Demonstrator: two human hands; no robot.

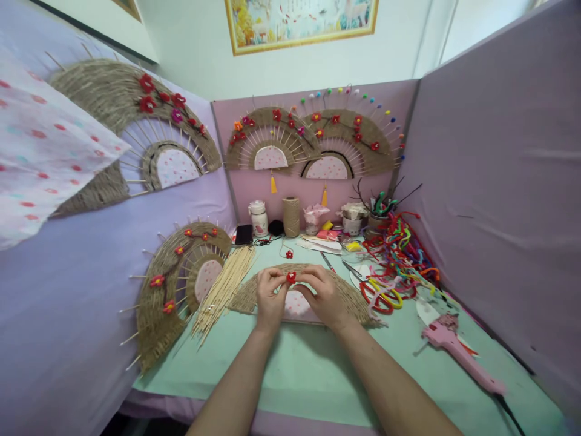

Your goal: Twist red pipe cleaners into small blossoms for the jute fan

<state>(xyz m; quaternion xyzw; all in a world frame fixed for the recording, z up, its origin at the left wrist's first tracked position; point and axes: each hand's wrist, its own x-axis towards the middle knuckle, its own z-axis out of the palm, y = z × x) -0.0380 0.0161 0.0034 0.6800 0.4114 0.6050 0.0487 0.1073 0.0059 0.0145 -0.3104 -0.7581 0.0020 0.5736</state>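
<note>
Between my fingertips is a small red flower [291,277] with a pale centre, held above a twine-wrapped fan [247,295]. My left hand [271,297] pinches the flower from its left side, and my right hand [321,293] grips it from the right. Under my hands the fan lies on the table, its half-round dotted fabric centre [297,304] showing between my wrists. A second red flower [289,254] with a thin wire lies just beyond the fan.
Thin bamboo sticks [227,284] lie at left. Scissors [381,295], a pink glue gun [463,357] and tangled coloured pipe cleaners [403,248] are at right. A twine spool [291,217] and white jar [258,218] stand behind. Finished fans [363,130] hang on the partitions.
</note>
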